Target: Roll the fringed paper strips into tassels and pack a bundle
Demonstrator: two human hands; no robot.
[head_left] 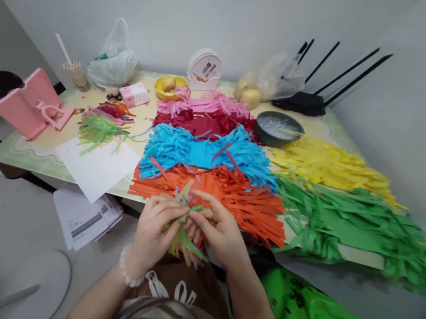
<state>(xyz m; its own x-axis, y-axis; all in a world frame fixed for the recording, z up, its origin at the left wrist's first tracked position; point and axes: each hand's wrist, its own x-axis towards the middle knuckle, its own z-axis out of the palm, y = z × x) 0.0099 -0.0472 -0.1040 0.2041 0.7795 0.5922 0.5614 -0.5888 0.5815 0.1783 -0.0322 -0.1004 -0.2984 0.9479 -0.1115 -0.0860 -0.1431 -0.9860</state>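
Note:
Both my hands meet just in front of the table's near edge, over my lap. My left hand point(154, 227), with a bead bracelet on the wrist, is closed around a small bundle of green and yellow paper strips point(184, 237). My right hand point(218, 227) pinches a green strip at the top of that bundle. Just beyond my fingers lies an orange fringed paper sheet point(232, 194), with a blue fringed sheet point(204, 153) behind it.
Fringed sheets in dark red point(205, 124), pink point(203, 103), yellow point(330, 164) and green point(347, 222) cover the table point(38, 154). A grey bowl point(279, 128), yellow fruit bowl point(169, 86), white paper point(96, 165), loose strips point(100, 127), pink stand point(32, 102) and plastic bags point(112, 65) are there too.

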